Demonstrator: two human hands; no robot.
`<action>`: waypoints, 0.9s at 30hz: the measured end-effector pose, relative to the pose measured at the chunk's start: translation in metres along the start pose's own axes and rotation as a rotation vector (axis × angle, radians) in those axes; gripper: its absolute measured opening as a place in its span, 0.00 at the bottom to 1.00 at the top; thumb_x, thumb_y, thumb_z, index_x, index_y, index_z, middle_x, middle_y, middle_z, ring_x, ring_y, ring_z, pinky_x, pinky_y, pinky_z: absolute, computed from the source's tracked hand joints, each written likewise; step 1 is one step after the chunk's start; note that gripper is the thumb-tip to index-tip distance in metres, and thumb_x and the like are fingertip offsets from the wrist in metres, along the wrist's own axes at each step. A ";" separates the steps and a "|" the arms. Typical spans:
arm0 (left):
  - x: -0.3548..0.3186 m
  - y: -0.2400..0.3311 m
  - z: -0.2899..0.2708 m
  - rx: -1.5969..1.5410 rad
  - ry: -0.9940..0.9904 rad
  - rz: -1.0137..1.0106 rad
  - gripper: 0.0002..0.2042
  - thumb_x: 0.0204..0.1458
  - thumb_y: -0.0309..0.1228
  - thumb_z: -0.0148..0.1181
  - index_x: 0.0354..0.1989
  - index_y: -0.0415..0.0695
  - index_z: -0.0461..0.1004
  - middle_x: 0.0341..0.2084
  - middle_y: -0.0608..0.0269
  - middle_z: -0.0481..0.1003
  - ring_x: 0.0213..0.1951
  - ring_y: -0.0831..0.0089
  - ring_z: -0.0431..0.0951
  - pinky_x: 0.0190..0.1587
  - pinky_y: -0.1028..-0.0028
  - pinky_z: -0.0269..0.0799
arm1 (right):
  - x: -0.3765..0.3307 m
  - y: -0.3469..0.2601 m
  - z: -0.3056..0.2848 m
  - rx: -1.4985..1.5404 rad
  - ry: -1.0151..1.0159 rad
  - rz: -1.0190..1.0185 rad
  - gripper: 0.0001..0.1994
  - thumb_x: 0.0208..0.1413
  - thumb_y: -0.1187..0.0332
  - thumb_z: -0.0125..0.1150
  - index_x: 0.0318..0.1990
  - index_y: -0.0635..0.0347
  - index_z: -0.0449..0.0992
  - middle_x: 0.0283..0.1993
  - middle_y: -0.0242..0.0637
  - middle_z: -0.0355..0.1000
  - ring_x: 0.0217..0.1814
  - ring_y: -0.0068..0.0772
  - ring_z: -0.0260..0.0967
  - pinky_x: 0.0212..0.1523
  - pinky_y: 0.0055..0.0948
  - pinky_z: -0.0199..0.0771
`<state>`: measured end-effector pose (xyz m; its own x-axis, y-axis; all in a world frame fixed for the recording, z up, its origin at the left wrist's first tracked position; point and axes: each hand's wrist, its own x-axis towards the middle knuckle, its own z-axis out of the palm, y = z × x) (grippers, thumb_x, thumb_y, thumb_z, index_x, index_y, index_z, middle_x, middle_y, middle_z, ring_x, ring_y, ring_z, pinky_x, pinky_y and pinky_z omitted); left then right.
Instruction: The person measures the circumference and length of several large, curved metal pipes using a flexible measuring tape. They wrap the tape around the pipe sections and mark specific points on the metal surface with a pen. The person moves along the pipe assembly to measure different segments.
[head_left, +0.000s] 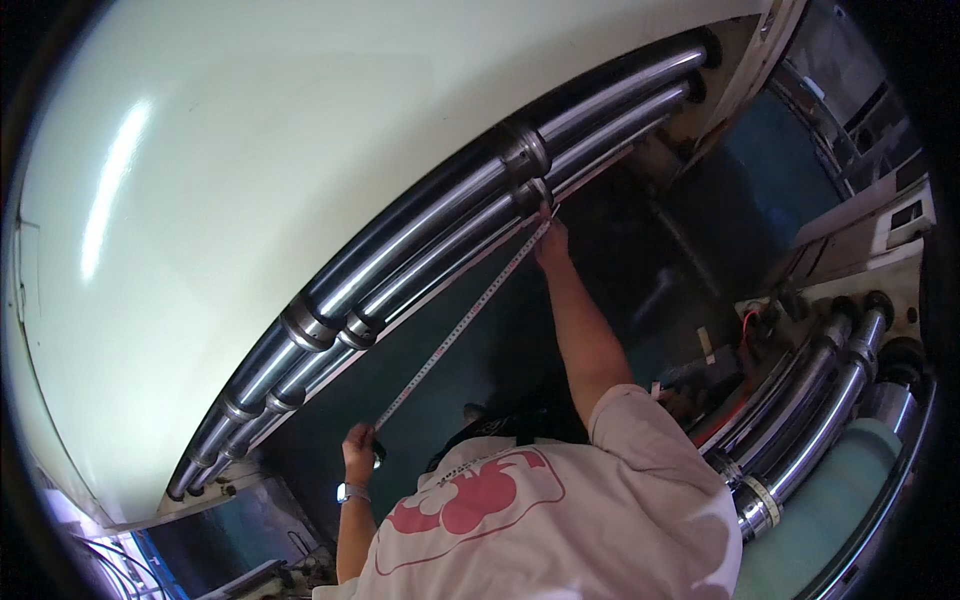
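A pale tape measure blade (pixel 455 335) runs taut on a slant between my two hands. My left hand (pixel 357 450), below a wrist with a watch (pixel 350 492), is closed around its near end, with a dark shiny case partly showing beside the fingers. Farther off, my right hand (pixel 551 242) pinches the other end, close against a collar (pixel 540 192) on the lower of two polished steel rods (pixel 430 268). Its fingertips are partly hidden. A thicker polished rod (pixel 410 225) lies alongside, with a larger collar (pixel 527 150) around it.
A large cream machine panel (pixel 250 130) fills the upper left, beyond the rods. At the lower right are more polished rods (pixel 815 415) and a pale green curved cover (pixel 830 500). Dark floor (pixel 440 390) shows beneath the blade. An orange cable (pixel 747 322) hangs at right.
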<state>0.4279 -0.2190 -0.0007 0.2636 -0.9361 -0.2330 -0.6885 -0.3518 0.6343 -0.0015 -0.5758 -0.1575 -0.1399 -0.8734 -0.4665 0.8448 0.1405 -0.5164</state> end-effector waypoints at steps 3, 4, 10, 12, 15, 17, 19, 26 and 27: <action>-0.006 0.029 -0.001 -0.004 0.003 0.018 0.02 0.47 0.19 0.51 0.28 0.38 0.70 0.23 0.58 0.70 0.28 0.69 0.71 0.33 0.75 0.65 | 0.001 -0.002 0.020 0.004 0.076 -0.008 0.17 0.45 0.55 0.63 0.25 0.56 0.65 0.20 0.28 0.60 0.19 0.22 0.57 0.18 0.25 0.55; -0.010 0.022 -0.002 -0.016 0.007 0.001 0.02 0.47 0.19 0.51 0.28 0.37 0.70 0.22 0.59 0.70 0.28 0.69 0.71 0.32 0.75 0.65 | -0.009 -0.004 0.036 0.011 0.113 -0.023 0.17 0.44 0.54 0.64 0.24 0.55 0.64 0.17 0.27 0.58 0.15 0.21 0.55 0.14 0.25 0.52; 0.009 -0.004 -0.003 -0.028 -0.035 -0.003 0.03 0.51 0.22 0.50 0.29 0.36 0.70 0.21 0.68 0.67 0.24 0.80 0.64 0.28 0.79 0.61 | 0.008 -0.002 0.026 -0.103 0.098 -0.119 0.19 0.41 0.52 0.66 0.28 0.59 0.69 0.18 0.27 0.61 0.16 0.22 0.56 0.14 0.24 0.54; 0.016 -0.012 -0.005 -0.044 -0.041 -0.011 0.03 0.51 0.23 0.50 0.29 0.36 0.69 0.21 0.68 0.67 0.24 0.80 0.64 0.28 0.79 0.61 | 0.014 0.001 0.017 -0.090 0.110 -0.092 0.23 0.41 0.53 0.66 0.33 0.64 0.69 0.24 0.32 0.65 0.21 0.27 0.62 0.20 0.26 0.60; 0.017 0.010 -0.008 -0.047 -0.015 -0.011 0.03 0.48 0.19 0.50 0.28 0.37 0.70 0.21 0.60 0.69 0.25 0.72 0.68 0.30 0.76 0.64 | 0.008 -0.001 0.023 -0.122 0.113 -0.099 0.23 0.40 0.52 0.66 0.32 0.64 0.68 0.24 0.33 0.66 0.22 0.27 0.62 0.20 0.26 0.60; 0.017 0.022 -0.010 -0.029 -0.017 -0.027 0.03 0.48 0.19 0.50 0.28 0.37 0.70 0.21 0.60 0.69 0.25 0.72 0.68 0.31 0.77 0.64 | -0.001 -0.005 0.030 -0.138 0.107 -0.107 0.22 0.40 0.52 0.67 0.28 0.62 0.67 0.21 0.32 0.64 0.19 0.26 0.60 0.18 0.25 0.58; 0.020 0.026 -0.011 -0.040 -0.020 -0.041 0.03 0.48 0.19 0.50 0.28 0.37 0.70 0.21 0.61 0.68 0.25 0.73 0.68 0.31 0.77 0.64 | -0.006 -0.008 0.034 -0.133 0.099 -0.108 0.21 0.40 0.52 0.67 0.25 0.59 0.66 0.19 0.30 0.62 0.17 0.24 0.58 0.16 0.24 0.55; 0.026 0.016 -0.014 0.008 -0.020 0.025 0.02 0.48 0.19 0.50 0.28 0.37 0.70 0.20 0.61 0.68 0.25 0.74 0.68 0.30 0.77 0.64 | -0.007 -0.009 0.038 -0.099 0.146 -0.101 0.21 0.38 0.51 0.68 0.22 0.56 0.64 0.17 0.27 0.60 0.15 0.24 0.56 0.14 0.23 0.53; 0.026 0.006 -0.013 -0.016 -0.014 0.002 0.03 0.48 0.19 0.50 0.28 0.37 0.70 0.20 0.62 0.68 0.25 0.74 0.68 0.30 0.77 0.64 | -0.010 -0.010 0.041 -0.094 0.146 -0.097 0.21 0.37 0.51 0.68 0.21 0.55 0.64 0.17 0.27 0.59 0.15 0.24 0.56 0.14 0.23 0.54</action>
<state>0.4394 -0.2451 0.0070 0.2528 -0.9368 -0.2421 -0.6783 -0.3500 0.6461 0.0129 -0.5874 -0.1183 -0.2973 -0.8092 -0.5068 0.7725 0.1081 -0.6257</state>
